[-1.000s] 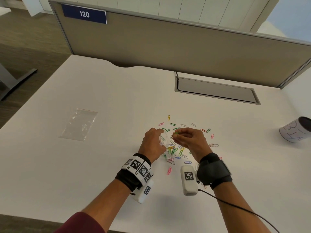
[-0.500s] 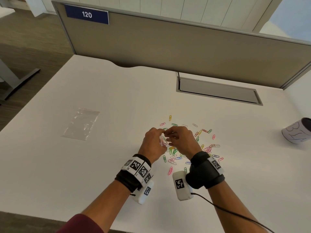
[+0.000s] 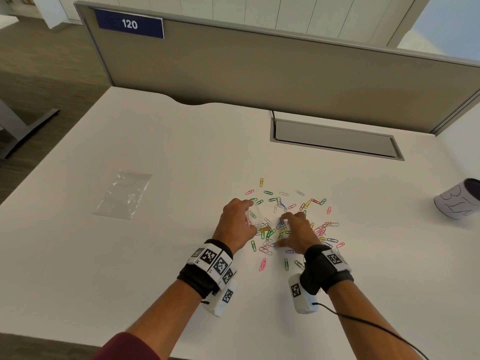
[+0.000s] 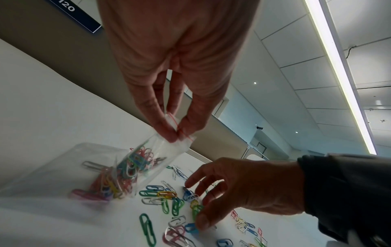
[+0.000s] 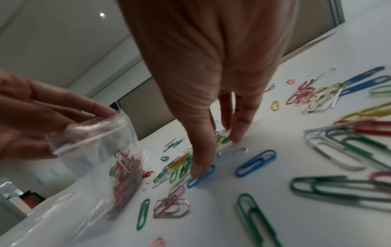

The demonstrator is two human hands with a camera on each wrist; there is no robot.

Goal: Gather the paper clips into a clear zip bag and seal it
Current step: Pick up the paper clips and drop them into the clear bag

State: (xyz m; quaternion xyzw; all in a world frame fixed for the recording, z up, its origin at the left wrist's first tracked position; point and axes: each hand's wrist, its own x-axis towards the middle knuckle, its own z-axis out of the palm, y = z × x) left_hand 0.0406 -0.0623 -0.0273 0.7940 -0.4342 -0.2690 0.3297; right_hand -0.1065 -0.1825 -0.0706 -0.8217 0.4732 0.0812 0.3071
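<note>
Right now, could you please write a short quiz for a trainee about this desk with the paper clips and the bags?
1. True or false: the zip bag pinched by the left hand already holds some paper clips.
2. Which object lies flat on the desk, to the left of both hands? A) a spare clear bag B) a stapler C) a notebook
3. Fill in: the right hand reaches down with spread fingers into the loose ______ on the desk.

Key
1. True; coloured clips show through the plastic in both wrist views.
2. A
3. paper clips
</note>
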